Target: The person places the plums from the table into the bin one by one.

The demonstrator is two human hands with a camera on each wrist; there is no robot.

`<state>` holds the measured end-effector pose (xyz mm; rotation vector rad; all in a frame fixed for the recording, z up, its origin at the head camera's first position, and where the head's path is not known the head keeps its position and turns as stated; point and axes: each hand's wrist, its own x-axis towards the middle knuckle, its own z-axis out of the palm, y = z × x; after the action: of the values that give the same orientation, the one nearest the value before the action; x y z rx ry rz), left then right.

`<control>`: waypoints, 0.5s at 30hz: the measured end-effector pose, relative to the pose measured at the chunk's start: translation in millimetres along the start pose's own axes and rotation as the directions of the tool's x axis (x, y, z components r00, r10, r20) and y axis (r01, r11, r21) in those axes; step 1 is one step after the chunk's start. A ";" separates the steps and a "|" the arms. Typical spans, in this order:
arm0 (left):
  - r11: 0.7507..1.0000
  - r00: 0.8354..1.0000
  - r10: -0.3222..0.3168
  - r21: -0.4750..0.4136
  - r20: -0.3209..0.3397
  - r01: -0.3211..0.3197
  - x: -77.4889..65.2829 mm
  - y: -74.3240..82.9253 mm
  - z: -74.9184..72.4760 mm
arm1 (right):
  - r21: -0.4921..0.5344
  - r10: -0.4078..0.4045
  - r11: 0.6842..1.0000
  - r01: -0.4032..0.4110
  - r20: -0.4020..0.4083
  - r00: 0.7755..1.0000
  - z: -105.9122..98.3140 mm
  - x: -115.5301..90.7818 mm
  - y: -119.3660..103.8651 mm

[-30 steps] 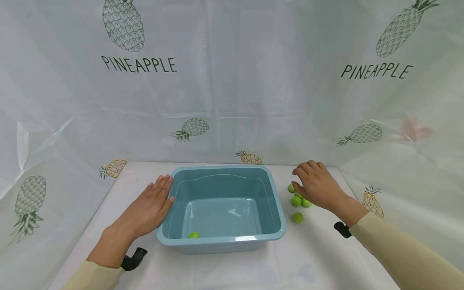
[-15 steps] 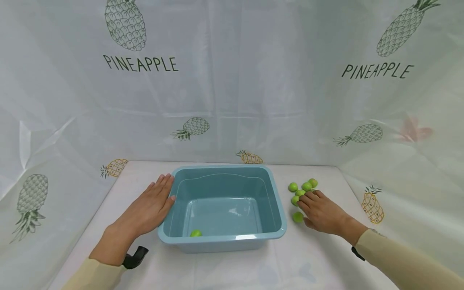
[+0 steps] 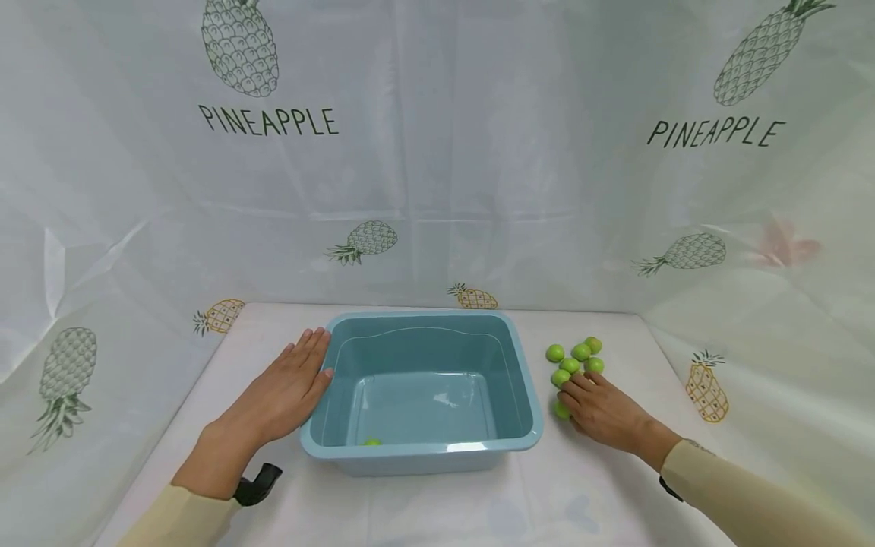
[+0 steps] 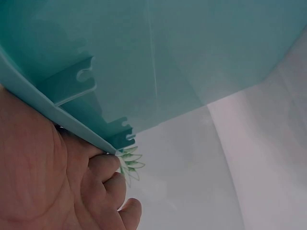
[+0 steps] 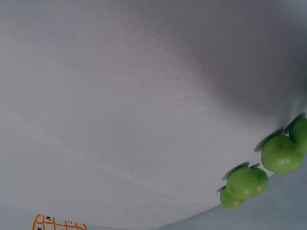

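Observation:
My left hand (image 3: 287, 387) lies with straight fingers along the left rim of a blue plastic basin (image 3: 424, 453), the thumb touching the rim. In the left wrist view, the fingers (image 4: 103, 191) are against the outside, below the basin's edge (image 4: 53, 109). To the right of the basin, my right hand (image 3: 604, 414) bends its fingers over the nearest small round green fruit (image 3: 562, 410) and pinches it; the thumb is hidden. Several similar green fruits (image 3: 581, 352) lie just beyond that hand. One green fruit (image 3: 372, 442) sits inside the basin, mostly hidden by the front wall.
A white cloth (image 3: 437, 513) covers the table. Behind it and at both sides hang pale sheets (image 3: 424, 167) printed with pineapples. In the right wrist view, a few green fruits (image 5: 242, 183) lie at the lower right.
My right hand has come down and nearer from above the fruit cluster, and its fingers have closed over the front fruit. My left hand stays on the rim.

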<state>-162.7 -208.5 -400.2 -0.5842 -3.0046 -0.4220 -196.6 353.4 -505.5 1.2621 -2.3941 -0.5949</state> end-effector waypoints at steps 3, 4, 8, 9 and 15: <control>1.000 1.000 0.000 0.000 -0.001 0.000 0.0 -0.4 0.5 | 0.001 0.011 1.000 -0.011 0.003 1.000 4.1 -0.5 2.0; 1.000 1.000 0.000 0.001 -0.003 0.000 0.1 -0.4 0.6 | 0.007 0.019 1.000 -0.019 0.001 1.000 5.0 -0.7 2.7; 1.000 1.000 -0.001 0.005 -0.011 0.001 0.4 -0.3 0.7 | 0.014 0.062 0.998 -0.062 -0.009 0.998 6.6 -1.1 6.4; 1.000 1.000 -0.001 0.005 -0.012 0.001 0.5 -0.1 0.7 | 0.012 0.073 0.997 -0.073 -0.011 0.997 6.6 -1.1 7.8; 1.000 1.000 0.001 0.016 -0.014 -0.001 0.3 0.8 -0.5 | -0.015 0.129 0.992 -0.128 0.008 0.992 4.5 -1.3 17.7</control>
<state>-162.6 -207.8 -399.5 -0.5790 -2.9918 -0.3999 -210.3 364.4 -500.2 1.0913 -2.4517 -0.5795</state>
